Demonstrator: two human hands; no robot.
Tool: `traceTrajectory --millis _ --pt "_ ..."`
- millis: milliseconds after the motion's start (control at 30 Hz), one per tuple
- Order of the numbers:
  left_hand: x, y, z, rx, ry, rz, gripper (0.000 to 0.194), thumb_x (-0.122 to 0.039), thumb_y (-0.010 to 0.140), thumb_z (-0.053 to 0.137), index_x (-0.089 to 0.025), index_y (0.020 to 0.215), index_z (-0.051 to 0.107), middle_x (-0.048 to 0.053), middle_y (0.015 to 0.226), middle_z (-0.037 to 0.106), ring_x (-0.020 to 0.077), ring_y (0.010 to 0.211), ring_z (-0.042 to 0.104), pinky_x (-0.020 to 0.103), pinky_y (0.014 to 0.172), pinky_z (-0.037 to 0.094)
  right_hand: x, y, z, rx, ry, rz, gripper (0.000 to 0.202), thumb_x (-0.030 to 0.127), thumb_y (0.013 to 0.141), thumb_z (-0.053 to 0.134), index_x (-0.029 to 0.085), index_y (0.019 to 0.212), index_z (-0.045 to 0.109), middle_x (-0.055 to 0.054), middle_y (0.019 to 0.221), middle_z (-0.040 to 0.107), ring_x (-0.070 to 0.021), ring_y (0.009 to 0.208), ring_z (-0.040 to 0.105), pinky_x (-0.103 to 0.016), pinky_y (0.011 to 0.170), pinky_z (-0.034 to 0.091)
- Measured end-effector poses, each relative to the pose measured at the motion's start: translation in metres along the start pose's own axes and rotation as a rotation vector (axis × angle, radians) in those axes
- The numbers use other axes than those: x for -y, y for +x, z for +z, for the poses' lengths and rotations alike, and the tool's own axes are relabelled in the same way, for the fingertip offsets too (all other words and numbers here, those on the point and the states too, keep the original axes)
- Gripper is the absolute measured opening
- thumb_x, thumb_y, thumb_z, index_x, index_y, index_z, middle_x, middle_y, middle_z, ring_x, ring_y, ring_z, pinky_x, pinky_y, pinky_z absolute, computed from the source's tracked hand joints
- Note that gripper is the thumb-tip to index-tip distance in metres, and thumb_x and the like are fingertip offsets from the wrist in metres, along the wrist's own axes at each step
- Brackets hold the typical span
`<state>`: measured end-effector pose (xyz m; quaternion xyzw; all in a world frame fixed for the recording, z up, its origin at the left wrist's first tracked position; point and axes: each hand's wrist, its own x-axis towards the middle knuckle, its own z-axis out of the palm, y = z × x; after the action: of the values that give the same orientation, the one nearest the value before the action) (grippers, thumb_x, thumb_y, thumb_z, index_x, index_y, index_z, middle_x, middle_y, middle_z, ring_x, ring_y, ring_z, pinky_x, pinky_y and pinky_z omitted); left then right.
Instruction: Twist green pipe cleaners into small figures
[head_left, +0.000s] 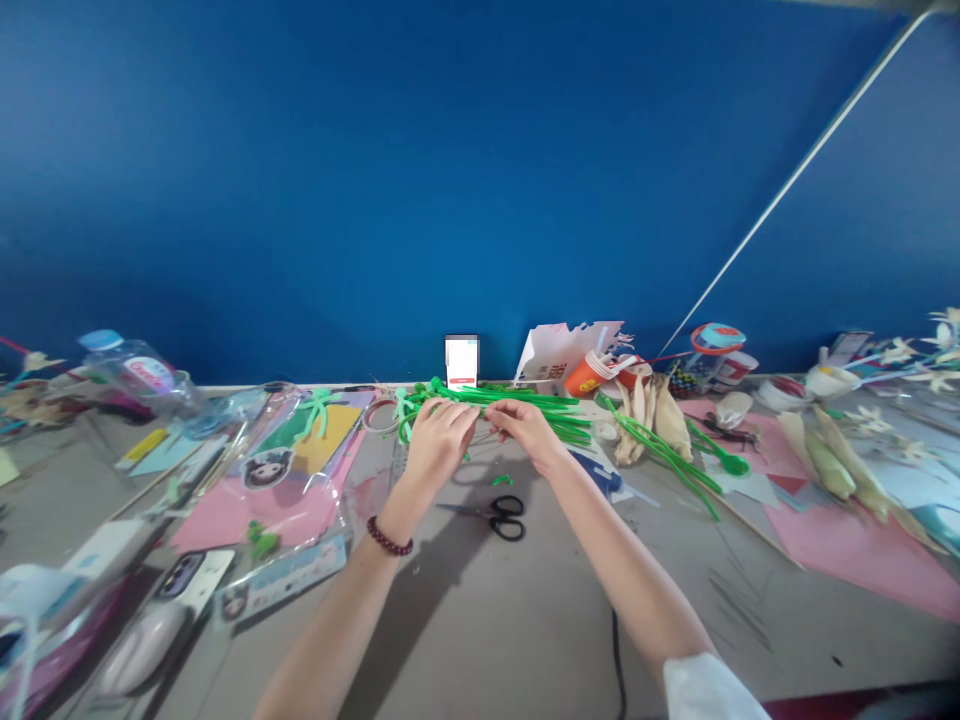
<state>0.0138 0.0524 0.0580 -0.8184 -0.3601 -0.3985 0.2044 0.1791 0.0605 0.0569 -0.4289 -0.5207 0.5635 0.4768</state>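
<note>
Scissors (493,515) are lying nearer me than my fingers (512,414); stems (551,401) are running along the surface's (517,620) back edge, before a screen (463,358).

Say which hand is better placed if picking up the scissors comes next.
Probably the right hand: the scissors lie with handles toward its side and blades pointing toward the left hand's side. Both hands are close together; what they hold, if anything, is unclear.
</note>
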Motion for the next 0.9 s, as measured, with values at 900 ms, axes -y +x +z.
traceTrajectory --millis 900 --pt "-0.063 0.000 -0.003 0.210 -0.099 -0.007 0.018 -0.008 0.084 0.045 -0.017 0.078 0.060 0.004 0.071 0.061 0.0183 0.070 0.056 0.032 0.065 0.041 0.045 -0.021 -0.067 0.493 -0.559 0.007 0.027 0.044 0.074 0.064 0.017 0.073 0.069 -0.002 0.069 0.066 -0.0137 0.063 0.057 -0.025 0.061 0.044"
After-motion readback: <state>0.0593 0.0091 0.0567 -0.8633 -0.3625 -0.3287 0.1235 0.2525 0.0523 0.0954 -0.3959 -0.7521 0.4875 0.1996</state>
